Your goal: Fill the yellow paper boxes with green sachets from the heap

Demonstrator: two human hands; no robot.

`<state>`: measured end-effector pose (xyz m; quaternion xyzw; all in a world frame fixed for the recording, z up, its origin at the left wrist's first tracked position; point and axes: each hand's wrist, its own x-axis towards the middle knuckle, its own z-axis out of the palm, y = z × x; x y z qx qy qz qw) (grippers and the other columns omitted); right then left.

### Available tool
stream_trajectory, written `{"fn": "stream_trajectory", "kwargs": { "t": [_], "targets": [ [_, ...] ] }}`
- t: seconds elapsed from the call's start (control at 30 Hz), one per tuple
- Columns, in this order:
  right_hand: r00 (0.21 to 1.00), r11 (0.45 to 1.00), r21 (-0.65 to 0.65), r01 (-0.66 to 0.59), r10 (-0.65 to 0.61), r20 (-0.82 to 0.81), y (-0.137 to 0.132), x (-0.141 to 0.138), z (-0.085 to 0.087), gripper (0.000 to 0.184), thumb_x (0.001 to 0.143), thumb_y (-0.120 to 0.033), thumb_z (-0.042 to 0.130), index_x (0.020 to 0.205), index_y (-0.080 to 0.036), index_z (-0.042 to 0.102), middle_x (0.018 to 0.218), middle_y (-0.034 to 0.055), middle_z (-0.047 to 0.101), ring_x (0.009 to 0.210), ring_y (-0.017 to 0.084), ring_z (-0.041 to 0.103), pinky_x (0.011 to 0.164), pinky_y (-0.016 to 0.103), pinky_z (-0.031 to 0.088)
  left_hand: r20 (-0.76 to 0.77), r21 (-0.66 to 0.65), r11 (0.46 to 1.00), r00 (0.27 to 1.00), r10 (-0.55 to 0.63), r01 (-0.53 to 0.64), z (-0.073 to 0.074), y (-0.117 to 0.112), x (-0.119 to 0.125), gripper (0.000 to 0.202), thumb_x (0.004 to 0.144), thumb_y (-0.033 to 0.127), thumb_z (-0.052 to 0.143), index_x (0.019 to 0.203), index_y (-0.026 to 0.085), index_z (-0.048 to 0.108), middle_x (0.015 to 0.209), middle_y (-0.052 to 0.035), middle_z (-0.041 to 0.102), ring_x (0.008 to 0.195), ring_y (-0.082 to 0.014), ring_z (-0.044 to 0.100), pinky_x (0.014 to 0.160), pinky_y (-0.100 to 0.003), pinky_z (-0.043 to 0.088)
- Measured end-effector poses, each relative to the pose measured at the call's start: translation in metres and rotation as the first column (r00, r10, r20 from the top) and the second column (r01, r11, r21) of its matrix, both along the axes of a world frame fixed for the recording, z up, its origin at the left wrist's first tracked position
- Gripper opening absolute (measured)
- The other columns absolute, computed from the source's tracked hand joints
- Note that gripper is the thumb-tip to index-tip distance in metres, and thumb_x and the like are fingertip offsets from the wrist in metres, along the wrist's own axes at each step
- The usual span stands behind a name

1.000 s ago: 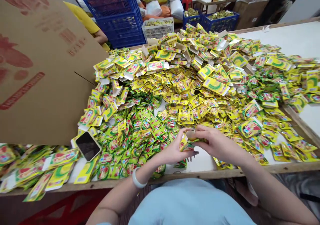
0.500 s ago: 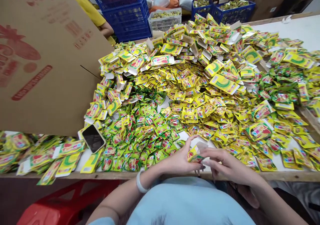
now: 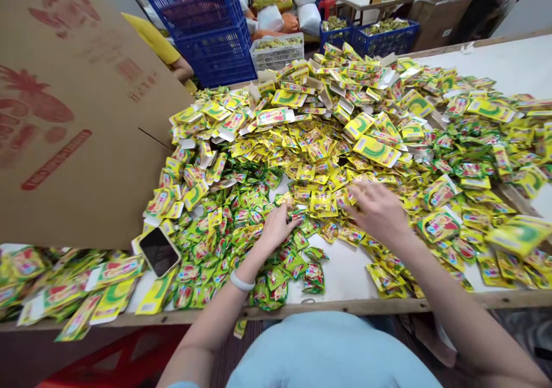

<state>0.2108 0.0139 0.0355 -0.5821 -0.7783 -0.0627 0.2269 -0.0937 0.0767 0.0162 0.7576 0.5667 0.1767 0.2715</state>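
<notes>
My left hand reaches onto the heap of small green sachets, its thumb spread from the fingers. The fingertips touch the sachets near the border with the yellow ones. Over the pile of yellow sachets hangs my right hand, smeared by motion. Its fingers look stretched and apart, with nothing visible in them. A yellow flat carton, blurred, appears at the far right above other sachets. Many more yellow cartons lie heaped behind the sachets, several with flaps open.
A large cardboard box stands at the left. A phone lies beside it on cartons. Behind the table are blue crates, a white crate and a person in a yellow sleeve. A red stool is below.
Both hands have parted and moved forward from the table edge, the left to the green sachets, the right over the yellow. The small carton they held has left them; a blurred carton shows at right.
</notes>
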Motion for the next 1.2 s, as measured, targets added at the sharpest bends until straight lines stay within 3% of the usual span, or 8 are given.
{"fn": "stream_trajectory", "kwargs": {
  "t": [0.13, 0.37, 0.5, 0.57, 0.87, 0.97, 1.07, 1.2],
  "targets": [
    [0.981, 0.978, -0.082, -0.192, 0.195, 0.025, 0.040, -0.073, 0.001, 0.021, 0.090, -0.020, 0.060, 0.108, -0.016, 0.069, 0.105, 0.0150, 0.072, 0.108, 0.032, 0.057, 0.084, 0.040, 0.043, 0.129, 0.000, 0.998, 0.990, 0.058, -0.058, -0.006, -0.007, -0.020, 0.021, 0.081, 0.022, 0.067, 0.100, 0.017, 0.061, 0.085, -0.0036, 0.054, 0.081, -0.0215, 0.056, 0.079, -0.037, 0.049],
    [0.941, 0.988, -0.087, -0.128, 0.094, -0.324, 0.023, -0.076, -0.001, 0.033, 0.104, -0.027, 0.033, 0.096, -0.017, 0.063, 0.079, 0.0084, 0.068, 0.065, 0.019, 0.059, 0.059, 0.031, 0.046, 0.429, -0.133, 0.981, 0.884, 0.186, -0.142, -0.004, -0.027, -0.030, 0.030, 0.089, 0.034, 0.052, 0.114, 0.019, 0.046, 0.108, -0.0080, 0.055, 0.062, -0.0104, 0.057, 0.051, -0.023, 0.045],
    [0.473, 0.911, -0.243, -0.334, -0.061, -0.879, -0.010, -0.116, -0.005, 0.032, 0.101, -0.048, 0.042, 0.093, -0.021, 0.056, 0.062, -0.0031, 0.057, 0.041, 0.011, 0.045, 0.041, 0.025, 0.038, 0.678, -0.262, 0.963, 0.697, 0.234, -0.068, 0.017, -0.043, -0.002, 0.034, 0.079, 0.030, 0.064, 0.107, 0.019, 0.048, 0.105, -0.0067, 0.061, 0.061, -0.0101, 0.058, 0.050, -0.021, 0.044],
    [0.380, 0.913, -0.239, -0.331, -0.103, -0.919, -0.018, -0.131, -0.005, 0.033, 0.097, -0.052, 0.050, 0.087, -0.021, 0.056, 0.062, -0.0033, 0.053, 0.046, 0.011, 0.044, 0.042, 0.024, 0.038, 0.735, -0.293, 0.956, 0.636, 0.236, -0.016, 0.030, -0.050, 0.008, 0.040, 0.075, 0.025, 0.067, 0.108, 0.020, 0.047, 0.097, -0.0050, 0.065, 0.069, -0.0136, 0.063, 0.061, -0.024, 0.051],
    [0.587, 0.988, -0.038, -0.149, 0.057, -0.808, -0.019, -0.125, -0.007, 0.019, 0.099, -0.029, 0.047, 0.083, -0.021, 0.053, 0.083, 0.0050, 0.052, 0.078, 0.019, 0.052, 0.064, 0.031, 0.048, 0.780, -0.380, 0.924, 0.553, 0.293, 0.046, 0.043, -0.069, 0.019, 0.048, 0.086, 0.053, 0.059, 0.116, 0.016, 0.053, 0.093, -0.0066, 0.065, 0.079, -0.0193, 0.062, 0.069, -0.030, 0.053],
    [0.565, 0.991, -0.037, -0.127, 0.042, -0.824, -0.023, -0.125, -0.007, 0.014, 0.097, -0.033, 0.051, 0.089, -0.022, 0.056, 0.095, 0.0085, 0.055, 0.090, 0.021, 0.058, 0.071, 0.033, 0.053, 0.769, -0.356, 0.934, 0.566, 0.298, -0.008, 0.040, -0.070, 0.026, 0.051, 0.083, 0.057, 0.065, 0.112, 0.016, 0.052, 0.091, -0.0064, 0.065, 0.087, -0.0207, 0.063, 0.079, -0.031, 0.052],
    [0.392, 0.977, -0.132, -0.167, -0.057, -0.918, -0.026, -0.116, -0.003, 0.035, 0.091, -0.045, 0.060, 0.118, -0.024, 0.054, 0.119, 0.0120, 0.057, 0.109, 0.022, 0.059, 0.080, 0.034, 0.057, 0.726, -0.314, 0.947, 0.658, 0.200, 0.059, 0.040, -0.070, 0.037, 0.048, 0.086, 0.053, 0.064, 0.115, 0.017, 0.053, 0.080, -0.0036, 0.064, 0.079, -0.0196, 0.063, 0.076, -0.032, 0.052],
    [0.206, 0.895, -0.221, -0.386, -0.150, -0.967, -0.031, -0.079, 0.005, 0.044, 0.087, -0.054, 0.062, 0.118, -0.023, 0.061, 0.102, 0.0078, 0.070, 0.087, 0.020, 0.067, 0.074, 0.035, 0.060, 0.561, -0.080, 0.959, 0.807, -0.183, 0.273, 0.051, -0.056, 0.059, 0.033, 0.095, 0.044, 0.050, 0.112, 0.019, 0.063, 0.100, -0.0105, 0.065, 0.089, -0.0236, 0.063, 0.081, -0.036, 0.053]
  ]
}}
